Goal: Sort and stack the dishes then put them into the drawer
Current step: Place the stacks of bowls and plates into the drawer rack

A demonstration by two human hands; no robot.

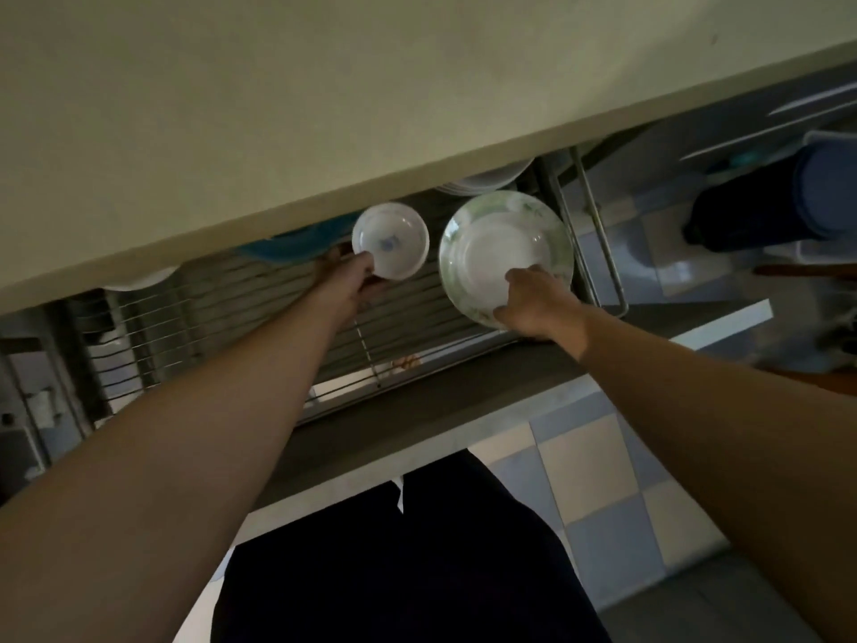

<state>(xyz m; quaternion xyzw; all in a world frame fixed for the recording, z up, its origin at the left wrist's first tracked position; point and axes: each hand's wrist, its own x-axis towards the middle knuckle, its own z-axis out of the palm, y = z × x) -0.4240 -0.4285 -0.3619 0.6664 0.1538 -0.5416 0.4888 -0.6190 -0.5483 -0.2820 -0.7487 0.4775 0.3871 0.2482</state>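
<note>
Fingers of the left hand (354, 280) curl round the near rim of a small white bowl (390, 240), thumb on the inside lip, the rest under it and mostly hidden. Bowl has a faint blue mark at its bottom and is held tilted, its inside facing the camera, above the wire rack (259, 299) of the open drawer (417, 410).

Right hand (533, 304) pinches the near edge of a larger plate (503, 252), white with a green leafy border; thumb lies across the inner face, fingers wrap behind the rim. Plate also tilted toward the camera, held over the right part of the wire rack, just beside the bowl but not touching it.

More white dishes (482, 181) sit at the back of the drawer beyond the plate, half hidden under the edge of the worktop (278, 109). A blue item (287, 243) shows under the same edge, left of the bowl; cannot tell what it is. Another white rim (139, 279) peeks out further left.

Metal side rail (598, 243) of the drawer runs just right of the plate. Blue and white floor tiles (593, 475) below the drawer front. Dark trousers (408, 563) of the person at bottom centre.
</note>
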